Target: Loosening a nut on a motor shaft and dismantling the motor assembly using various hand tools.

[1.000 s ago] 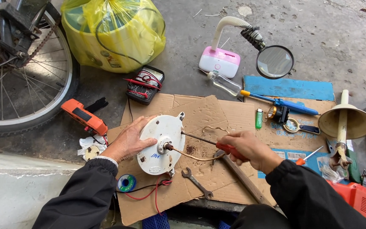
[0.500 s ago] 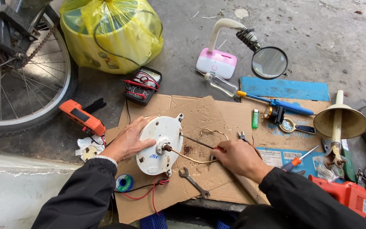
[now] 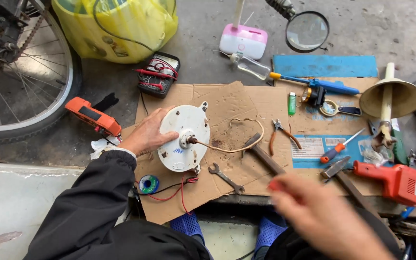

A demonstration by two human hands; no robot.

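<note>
A white round motor (image 3: 184,139) lies on a sheet of cardboard (image 3: 227,101), and a tan wire (image 3: 237,147) curls away from its middle shaft. My left hand (image 3: 148,135) rests flat on the motor's left rim. My right hand (image 3: 318,212) is blurred low at the right, pulled back from the motor and over the cardboard's near edge. A small red-handled tool (image 3: 275,185) shows at its fingertips; its shape is too blurred to tell.
On the cardboard lie a hammer (image 3: 263,155), a wrench (image 3: 225,177), pliers (image 3: 280,134), a green lighter (image 3: 291,102) and a red screwdriver (image 3: 339,148). An orange power tool (image 3: 393,180) lies right, a multimeter (image 3: 157,74) behind, a bicycle wheel (image 3: 20,91) left, a yellow bag (image 3: 116,24) beyond.
My right hand has left the wire by the motor's shaft and drawn back toward me and to the right. My left hand stays on the motor. The view has shifted closer.
</note>
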